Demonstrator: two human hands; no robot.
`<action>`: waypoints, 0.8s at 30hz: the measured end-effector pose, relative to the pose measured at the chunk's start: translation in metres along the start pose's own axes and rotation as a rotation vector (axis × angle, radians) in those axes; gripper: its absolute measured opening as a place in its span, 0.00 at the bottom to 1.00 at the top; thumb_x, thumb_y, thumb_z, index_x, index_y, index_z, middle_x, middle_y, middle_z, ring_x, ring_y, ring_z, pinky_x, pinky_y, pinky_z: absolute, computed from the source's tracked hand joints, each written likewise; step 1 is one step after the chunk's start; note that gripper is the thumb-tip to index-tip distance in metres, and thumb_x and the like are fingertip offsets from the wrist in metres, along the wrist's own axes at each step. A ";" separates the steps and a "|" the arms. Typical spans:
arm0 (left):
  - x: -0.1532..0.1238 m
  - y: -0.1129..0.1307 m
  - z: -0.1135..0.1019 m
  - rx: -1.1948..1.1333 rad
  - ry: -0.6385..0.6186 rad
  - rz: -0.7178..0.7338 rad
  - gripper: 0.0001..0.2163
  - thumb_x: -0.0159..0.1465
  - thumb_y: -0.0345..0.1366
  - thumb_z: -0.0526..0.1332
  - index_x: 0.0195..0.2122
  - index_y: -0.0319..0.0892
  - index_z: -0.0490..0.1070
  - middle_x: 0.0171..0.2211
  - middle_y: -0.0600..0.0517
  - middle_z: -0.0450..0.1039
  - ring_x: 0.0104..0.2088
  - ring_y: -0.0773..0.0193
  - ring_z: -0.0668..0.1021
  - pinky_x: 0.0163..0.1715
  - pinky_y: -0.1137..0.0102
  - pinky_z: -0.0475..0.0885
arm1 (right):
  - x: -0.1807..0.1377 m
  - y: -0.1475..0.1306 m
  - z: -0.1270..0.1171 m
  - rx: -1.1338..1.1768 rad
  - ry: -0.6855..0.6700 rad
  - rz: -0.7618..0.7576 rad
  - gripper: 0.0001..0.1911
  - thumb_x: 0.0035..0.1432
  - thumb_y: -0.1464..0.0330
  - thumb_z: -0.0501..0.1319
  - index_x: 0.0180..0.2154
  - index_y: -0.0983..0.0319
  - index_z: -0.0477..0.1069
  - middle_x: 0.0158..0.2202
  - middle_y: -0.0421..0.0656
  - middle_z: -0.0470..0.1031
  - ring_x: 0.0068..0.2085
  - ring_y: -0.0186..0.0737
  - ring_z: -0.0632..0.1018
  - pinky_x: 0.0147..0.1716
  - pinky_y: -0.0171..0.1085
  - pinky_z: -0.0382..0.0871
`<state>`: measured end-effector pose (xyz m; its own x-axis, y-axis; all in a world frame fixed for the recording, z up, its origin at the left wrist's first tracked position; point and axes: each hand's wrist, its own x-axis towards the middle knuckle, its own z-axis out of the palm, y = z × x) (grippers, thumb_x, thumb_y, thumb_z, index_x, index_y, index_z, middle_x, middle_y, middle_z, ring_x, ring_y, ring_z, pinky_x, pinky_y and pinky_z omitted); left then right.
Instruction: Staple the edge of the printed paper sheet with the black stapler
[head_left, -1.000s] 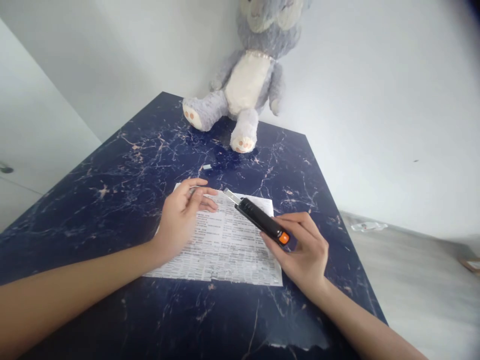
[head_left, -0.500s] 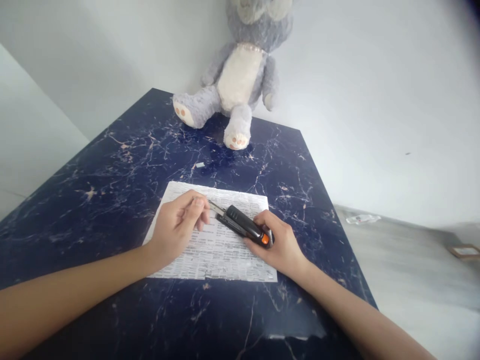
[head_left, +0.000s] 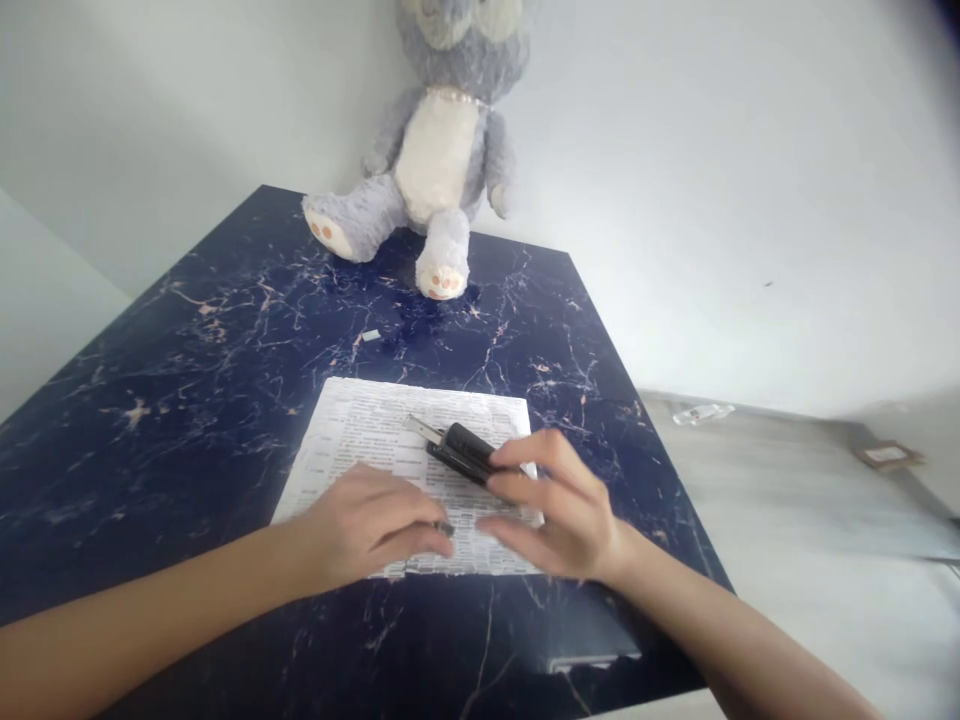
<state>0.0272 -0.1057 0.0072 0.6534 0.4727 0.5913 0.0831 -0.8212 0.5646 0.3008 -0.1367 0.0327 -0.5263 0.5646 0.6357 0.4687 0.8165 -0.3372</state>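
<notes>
A black utility knife (head_left: 459,450) lies on a printed paper sheet (head_left: 360,430), its short blade pointing to the far left. My right hand (head_left: 559,510) hovers over the knife's rear end with fingers stretched and apart. Its index and middle fingertips touch the handle, while the thumb stays away from it. My left hand (head_left: 371,525) rests on the sheet's near edge with fingers curled together, pinching a tiny dark piece (head_left: 445,527) that is too small to name. The knife's orange button is hidden under my right fingers.
The sheet lies on a dark blue marbled table (head_left: 187,370). A grey plush toy (head_left: 431,160) sits at the far edge against the white wall. A small pale scrap (head_left: 370,336) lies between toy and sheet. The table's right edge drops to a grey floor (head_left: 787,500).
My right hand has lowered the knife onto the sheet and loosened its fingers. My left hand has pulled back from the blade tip to the sheet's near edge, fingers pinched.
</notes>
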 end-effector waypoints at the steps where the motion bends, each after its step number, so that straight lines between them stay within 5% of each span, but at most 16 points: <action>1: -0.001 0.001 0.002 -0.006 -0.026 0.032 0.08 0.76 0.38 0.64 0.38 0.43 0.74 0.24 0.58 0.75 0.22 0.70 0.76 0.25 0.72 0.68 | 0.001 -0.007 0.004 -0.023 -0.021 -0.123 0.19 0.64 0.69 0.73 0.55 0.63 0.76 0.53 0.51 0.79 0.51 0.45 0.81 0.46 0.44 0.84; 5: -0.001 0.004 0.008 -0.041 -0.121 0.121 0.14 0.79 0.36 0.55 0.34 0.42 0.69 0.24 0.55 0.71 0.22 0.67 0.74 0.24 0.68 0.65 | 0.009 -0.029 0.016 -0.183 -0.023 -0.477 0.09 0.62 0.74 0.73 0.46 0.65 0.84 0.43 0.43 0.85 0.42 0.38 0.84 0.43 0.34 0.86; 8: 0.001 0.009 0.008 -0.087 -0.135 0.109 0.12 0.80 0.38 0.56 0.38 0.42 0.70 0.24 0.56 0.71 0.22 0.68 0.73 0.23 0.69 0.66 | 0.012 -0.034 0.013 -0.219 -0.022 -0.499 0.08 0.61 0.74 0.74 0.44 0.68 0.85 0.40 0.43 0.86 0.41 0.38 0.85 0.44 0.33 0.86; 11: 0.002 0.007 -0.002 -0.057 -0.052 0.106 0.12 0.79 0.44 0.58 0.43 0.42 0.72 0.25 0.57 0.75 0.23 0.69 0.75 0.24 0.71 0.68 | 0.010 -0.019 0.001 -0.220 0.046 -0.325 0.08 0.66 0.73 0.70 0.47 0.61 0.84 0.44 0.40 0.87 0.43 0.36 0.87 0.42 0.33 0.87; 13: 0.003 -0.004 -0.016 0.097 0.059 0.053 0.09 0.79 0.38 0.57 0.42 0.43 0.73 0.24 0.58 0.75 0.22 0.69 0.75 0.23 0.71 0.67 | 0.005 0.008 -0.013 -0.262 0.149 -0.131 0.12 0.66 0.75 0.68 0.47 0.54 0.83 0.44 0.36 0.87 0.43 0.37 0.87 0.41 0.36 0.86; 15: 0.006 -0.026 -0.036 0.359 0.191 -0.101 0.11 0.76 0.30 0.55 0.37 0.44 0.73 0.23 0.58 0.74 0.20 0.69 0.73 0.22 0.71 0.65 | -0.002 0.047 -0.028 -0.320 0.244 0.068 0.12 0.65 0.76 0.69 0.47 0.55 0.83 0.45 0.43 0.87 0.46 0.45 0.87 0.44 0.47 0.86; 17: 0.010 -0.055 -0.056 0.575 0.248 -0.277 0.12 0.76 0.35 0.56 0.38 0.44 0.76 0.29 0.54 0.79 0.27 0.65 0.78 0.30 0.68 0.73 | -0.012 0.091 -0.040 -0.393 0.351 0.354 0.04 0.66 0.69 0.69 0.41 0.55 0.83 0.42 0.43 0.88 0.44 0.46 0.87 0.47 0.48 0.84; 19: 0.013 -0.083 -0.070 0.645 0.212 -0.406 0.15 0.77 0.40 0.53 0.52 0.42 0.78 0.52 0.44 0.82 0.51 0.52 0.83 0.54 0.58 0.78 | -0.024 0.130 -0.046 -0.433 0.418 0.562 0.05 0.66 0.64 0.69 0.40 0.56 0.83 0.43 0.44 0.88 0.44 0.49 0.87 0.51 0.52 0.82; 21: 0.013 -0.104 -0.075 0.664 0.060 -0.505 0.23 0.77 0.44 0.51 0.68 0.41 0.69 0.72 0.39 0.66 0.72 0.41 0.69 0.69 0.45 0.67 | -0.034 0.157 -0.045 -0.421 0.291 0.652 0.08 0.66 0.62 0.68 0.41 0.56 0.84 0.45 0.45 0.88 0.46 0.51 0.86 0.53 0.54 0.80; 24: 0.010 -0.114 -0.072 0.675 -0.178 -0.605 0.28 0.78 0.46 0.47 0.77 0.45 0.56 0.79 0.44 0.51 0.79 0.36 0.53 0.73 0.33 0.54 | -0.041 0.173 -0.037 -0.379 0.057 0.648 0.12 0.68 0.63 0.64 0.48 0.56 0.84 0.51 0.47 0.87 0.54 0.54 0.83 0.58 0.57 0.78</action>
<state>-0.0300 0.0161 -0.0097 0.4571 0.8717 0.1766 0.8326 -0.4892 0.2599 0.4299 -0.0228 -0.0260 -0.0294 0.9023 0.4301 0.8895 0.2199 -0.4005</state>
